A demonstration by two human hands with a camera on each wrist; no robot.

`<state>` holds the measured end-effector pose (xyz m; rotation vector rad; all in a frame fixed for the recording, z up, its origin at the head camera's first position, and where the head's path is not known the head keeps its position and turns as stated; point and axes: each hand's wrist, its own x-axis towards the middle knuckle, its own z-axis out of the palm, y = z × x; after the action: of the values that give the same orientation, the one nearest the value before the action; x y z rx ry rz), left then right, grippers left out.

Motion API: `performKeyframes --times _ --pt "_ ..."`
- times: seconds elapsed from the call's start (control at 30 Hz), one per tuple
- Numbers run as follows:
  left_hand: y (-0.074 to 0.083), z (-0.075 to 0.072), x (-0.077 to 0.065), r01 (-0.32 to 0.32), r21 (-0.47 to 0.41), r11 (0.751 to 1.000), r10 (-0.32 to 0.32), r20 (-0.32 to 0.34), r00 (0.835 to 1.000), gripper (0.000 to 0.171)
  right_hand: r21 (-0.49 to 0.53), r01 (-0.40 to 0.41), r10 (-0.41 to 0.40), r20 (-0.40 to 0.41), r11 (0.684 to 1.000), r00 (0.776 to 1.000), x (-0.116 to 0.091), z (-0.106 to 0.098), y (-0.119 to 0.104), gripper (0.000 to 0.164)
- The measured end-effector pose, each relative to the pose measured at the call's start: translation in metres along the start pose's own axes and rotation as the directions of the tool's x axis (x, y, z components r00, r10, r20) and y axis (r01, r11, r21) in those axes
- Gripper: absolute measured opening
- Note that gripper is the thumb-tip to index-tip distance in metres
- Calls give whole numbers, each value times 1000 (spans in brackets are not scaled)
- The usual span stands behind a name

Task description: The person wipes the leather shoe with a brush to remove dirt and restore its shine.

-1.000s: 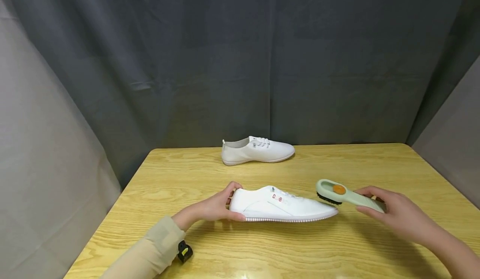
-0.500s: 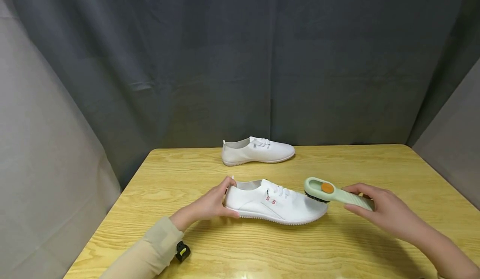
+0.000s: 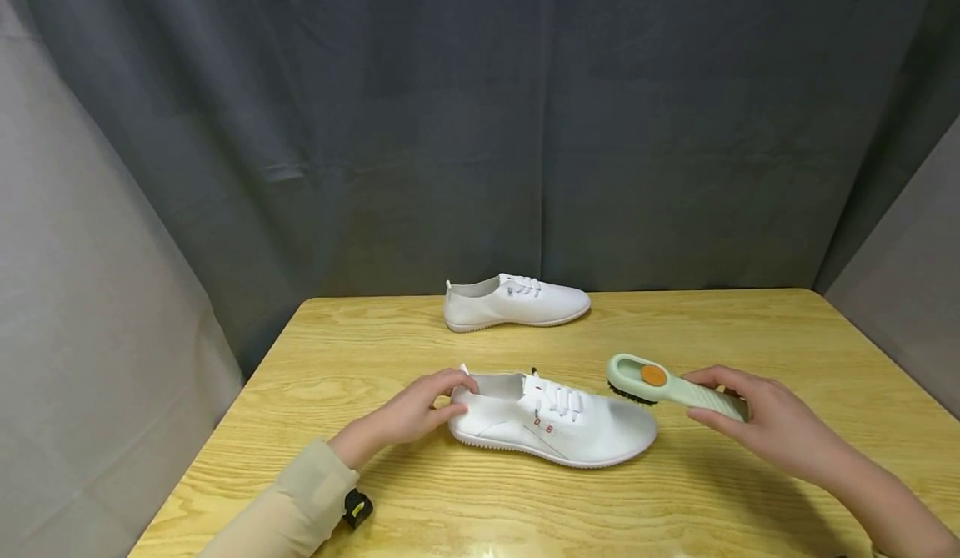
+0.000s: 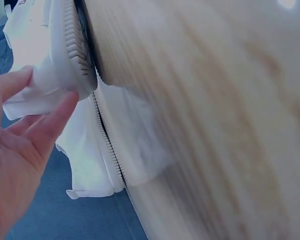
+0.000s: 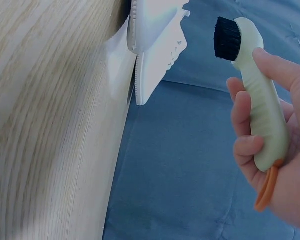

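A white lace-up shoe [image 3: 592,433] with small red lettering on its side stands upright, sole down on the wooden table, toe to the right. My left hand [image 3: 416,412] holds its heel between thumb and fingers; in the left wrist view the thumb and fingertips [image 4: 67,102] touch the heel. In my right hand [image 3: 780,420] is a pale green shoe brush [image 3: 705,397] with an orange button. Its black bristles [image 5: 227,39] hang just above the shoe's toe, apart from it. An orange loop [image 5: 267,190] dangles from the handle's end.
The matching white shoe [image 3: 517,304] sits farther back on the wooden table [image 3: 360,349], close to its rear edge. Behind the table hangs a dark grey curtain [image 3: 420,124]. A small black device [image 3: 357,508] is at my left wrist.
The shoe was tilted sideways and raised; it has turned upright and come down to the table. My left hand has shifted its hold on the heel. The brush has moved slightly left.
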<state>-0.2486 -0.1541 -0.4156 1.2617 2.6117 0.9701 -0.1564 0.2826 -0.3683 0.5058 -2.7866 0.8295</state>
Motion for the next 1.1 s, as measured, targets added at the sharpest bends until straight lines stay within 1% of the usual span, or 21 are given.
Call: performKeyframes --times 0.1,0.23,0.33,0.53,0.67,0.77,0.83,0.93,1.0,1.1 --pt "1 0 0 -9 24 1000 9 1 1000 37 3 -5 5 4 1000 1000 0 0 0 32" --pt "0 0 -1 16 6 1000 -16 18 1000 44 1 -5 5 -3 1000 1000 -1 0 1 32" --pt "-1 0 0 40 -19 999 -40 28 999 41 -5 1 -1 -14 1000 1000 -1 0 2 32" --pt "-4 -1 0 60 -77 995 -57 38 998 32 -15 34 -34 -48 999 998 -3 2 4 31" --pt "-2 -3 1 95 -78 992 -91 48 995 29 -15 38 -39 -53 999 998 -5 2 5 31" --pt "2 -5 2 123 -61 990 -120 62 991 29 -22 33 -34 -49 999 998 -6 2 7 31" --pt "4 -6 2 126 -47 991 -123 69 990 33 -29 32 -33 -50 999 998 -7 1 7 31" --pt "7 -7 4 131 -15 991 -129 79 988 45 -31 35 -36 -54 999 998 -8 1 8 31" --pt "10 -7 5 139 6 990 -139 80 987 53 -27 38 -40 -55 999 998 -8 1 8 31" --pt "13 -6 9 163 31 986 -165 80 983 61 -11 35 -35 -44 999 998 -7 1 7 31"
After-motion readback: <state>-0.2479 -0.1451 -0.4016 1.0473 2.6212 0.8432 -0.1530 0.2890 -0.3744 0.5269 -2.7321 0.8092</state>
